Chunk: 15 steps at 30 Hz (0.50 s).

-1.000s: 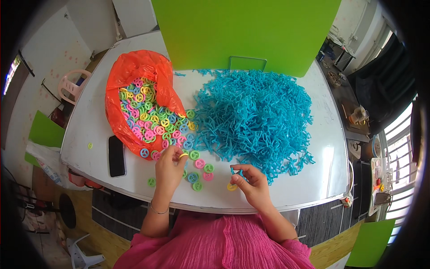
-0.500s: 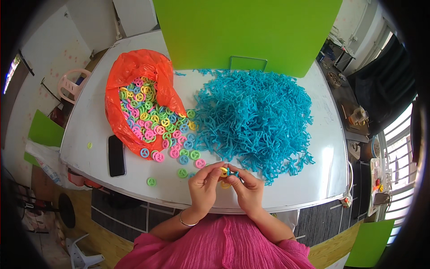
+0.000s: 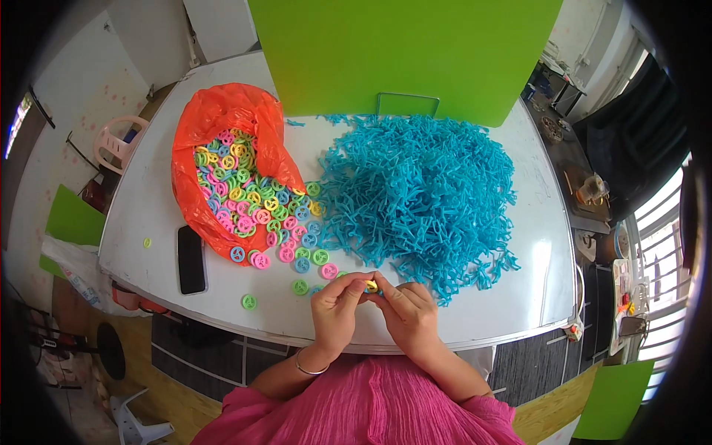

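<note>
Close to the front edge of the table, my two hands meet fingertip to fingertip. Between the thumb and fingers of my left hand (image 3: pixel 334 315) is a small yellow plastic wheel (image 3: pixel 371 285), partly covered by the fingers. My right hand (image 3: pixel 410 315) is closed and pressed against the wheel's right side; the small blue plastic piece it pinches is now mostly hidden. Beyond the hands spreads a big heap of blue forked plastic pieces (image 3: pixel 423 193). Left of it, spoked wheels (image 3: pixel 252 196) in pink, green, yellow and blue spill from an orange-red plastic bag (image 3: pixel 185 167).
A dark phone (image 3: pixel 192 259) lies left of the bag. Several stray wheels, one green wheel (image 3: pixel 248 302) among them, are scattered left of my hands. Behind the heap stands a tall green board (image 3: pixel 400 59) with a wire stand (image 3: pixel 408 95) at its foot.
My right hand has turned and closed in over the yellow wheel, covering the blue piece that showed between its fingers before. The left hand is nearly still.
</note>
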### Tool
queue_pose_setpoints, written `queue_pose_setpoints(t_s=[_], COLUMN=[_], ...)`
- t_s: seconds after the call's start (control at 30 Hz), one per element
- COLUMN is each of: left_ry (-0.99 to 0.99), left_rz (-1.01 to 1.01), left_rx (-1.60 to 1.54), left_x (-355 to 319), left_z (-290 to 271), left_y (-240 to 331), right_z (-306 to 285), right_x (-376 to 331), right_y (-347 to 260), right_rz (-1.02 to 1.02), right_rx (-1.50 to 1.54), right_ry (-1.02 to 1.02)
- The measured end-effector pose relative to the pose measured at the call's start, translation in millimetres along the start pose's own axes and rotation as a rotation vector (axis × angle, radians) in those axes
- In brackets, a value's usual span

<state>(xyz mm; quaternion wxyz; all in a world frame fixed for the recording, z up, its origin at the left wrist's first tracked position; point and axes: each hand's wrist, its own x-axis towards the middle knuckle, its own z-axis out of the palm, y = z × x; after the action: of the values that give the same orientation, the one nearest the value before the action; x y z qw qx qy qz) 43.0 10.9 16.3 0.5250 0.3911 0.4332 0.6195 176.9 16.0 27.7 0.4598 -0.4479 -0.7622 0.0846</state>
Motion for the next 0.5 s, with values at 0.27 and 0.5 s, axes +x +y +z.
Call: queue_pose_setpoints(t_s=[0.27, 0.5], left_ry=[-0.017, -0.114], left_rz=[0.044, -0.200], left_rx=[0.042, -0.194], left_x=[-1, 10], left_z=[3, -2], left_y=[-2, 11], right_z=[-3, -5], right_x=[1, -1], right_y=[-3, 7], right_rz=[0.066, -0.056], right_rx=[-0.062, -0.058], right_ry=[-0.037, 0.034])
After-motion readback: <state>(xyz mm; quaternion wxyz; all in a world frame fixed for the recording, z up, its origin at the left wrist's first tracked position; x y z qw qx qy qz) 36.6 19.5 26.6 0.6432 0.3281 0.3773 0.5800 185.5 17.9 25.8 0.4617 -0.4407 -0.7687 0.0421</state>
